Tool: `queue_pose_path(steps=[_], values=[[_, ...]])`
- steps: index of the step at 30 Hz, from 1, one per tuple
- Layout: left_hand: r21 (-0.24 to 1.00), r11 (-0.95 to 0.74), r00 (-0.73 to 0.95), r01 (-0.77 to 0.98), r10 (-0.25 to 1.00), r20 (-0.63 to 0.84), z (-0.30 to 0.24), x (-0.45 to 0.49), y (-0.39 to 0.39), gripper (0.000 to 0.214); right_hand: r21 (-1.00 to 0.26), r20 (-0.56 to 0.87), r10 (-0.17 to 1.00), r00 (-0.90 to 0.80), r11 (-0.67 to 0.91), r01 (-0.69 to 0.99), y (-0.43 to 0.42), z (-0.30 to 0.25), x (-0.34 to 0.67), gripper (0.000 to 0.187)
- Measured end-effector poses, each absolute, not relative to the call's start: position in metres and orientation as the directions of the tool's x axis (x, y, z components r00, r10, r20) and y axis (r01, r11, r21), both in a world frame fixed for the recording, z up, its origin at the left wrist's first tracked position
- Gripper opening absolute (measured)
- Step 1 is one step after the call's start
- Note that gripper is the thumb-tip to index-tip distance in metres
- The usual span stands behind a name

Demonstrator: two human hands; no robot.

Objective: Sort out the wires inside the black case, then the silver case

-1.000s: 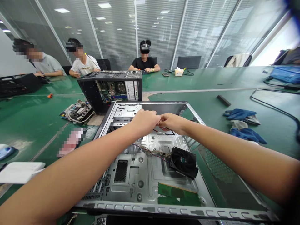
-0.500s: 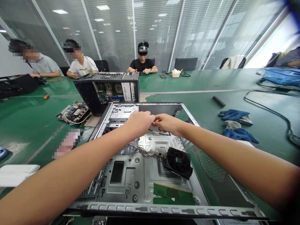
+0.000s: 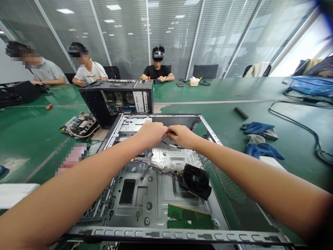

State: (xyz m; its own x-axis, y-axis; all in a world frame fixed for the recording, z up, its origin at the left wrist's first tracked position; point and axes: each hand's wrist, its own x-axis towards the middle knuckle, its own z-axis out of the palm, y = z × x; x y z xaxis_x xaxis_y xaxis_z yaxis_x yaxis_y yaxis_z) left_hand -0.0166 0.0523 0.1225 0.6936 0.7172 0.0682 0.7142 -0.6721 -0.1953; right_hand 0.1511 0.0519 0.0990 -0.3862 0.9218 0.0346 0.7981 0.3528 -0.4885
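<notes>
Above the far part of an open silver computer case, my left hand and my right hand meet with fingers pinched together. A thin cable with dark and pale wires hangs just under them and seems to run up into both pinches; the fingertips hide its ends. Nearer to me inside the case lies a black cooling fan, tilted, with a bundle of wires trailing left from it. Two green memory modules lie flat on the case floor close to the front rim.
A second black computer case stands behind, with a loose circuit board left of it. Blue gloves, a dark bar and a black cable lie to the right. Several people sit across the green table.
Both hands stay joined over the case, and the right fingers have closed in tighter against the left. The cable's hanging loop shows less. The whole view has shifted slightly.
</notes>
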Motion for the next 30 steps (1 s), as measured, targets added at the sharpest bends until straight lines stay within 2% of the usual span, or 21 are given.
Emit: queue_pose_path(steps=[6,10,18,21,23,26,28,30], values=[[-0.159,-0.694,0.708,0.702,0.704,0.053,0.123,-0.021,0.058,0.028,-0.432,0.104,0.895,-0.433,0.433,0.791,0.055,0.092,0.153,0.014],[-0.117,-0.691,0.7,0.714,0.71,0.08,0.123,-0.021,0.06,0.027,-0.48,0.151,0.886,-0.439,0.454,0.751,0.055,0.092,0.154,0.01],[0.186,-0.621,0.585,0.761,0.782,0.215,0.123,-0.023,0.063,0.018,-0.566,0.181,0.894,-0.41,0.435,0.7,0.052,0.102,0.151,0.02],[0.243,-0.607,0.56,0.756,0.793,0.239,0.124,-0.022,0.064,0.016,-0.58,0.187,0.906,-0.379,0.413,0.702,0.05,0.103,0.152,0.013],[0.262,-0.6,0.548,0.755,0.798,0.249,0.124,-0.021,0.064,0.015,-0.593,0.187,0.917,-0.352,0.391,0.704,0.049,0.104,0.153,0.007],[0.266,-0.603,0.549,0.752,0.797,0.253,0.124,-0.02,0.064,0.016,-0.608,0.194,0.913,-0.359,0.399,0.687,0.05,0.104,0.154,0.012],[0.226,-0.621,0.568,0.75,0.781,0.26,0.124,-0.02,0.062,0.017,-0.618,0.191,0.906,-0.378,0.41,0.67,0.051,0.103,0.155,0.016],[0.133,-0.653,0.608,0.746,0.748,0.265,0.125,-0.02,0.059,0.018,-0.635,0.177,0.904,-0.388,0.406,0.657,0.053,0.102,0.156,0.016]])
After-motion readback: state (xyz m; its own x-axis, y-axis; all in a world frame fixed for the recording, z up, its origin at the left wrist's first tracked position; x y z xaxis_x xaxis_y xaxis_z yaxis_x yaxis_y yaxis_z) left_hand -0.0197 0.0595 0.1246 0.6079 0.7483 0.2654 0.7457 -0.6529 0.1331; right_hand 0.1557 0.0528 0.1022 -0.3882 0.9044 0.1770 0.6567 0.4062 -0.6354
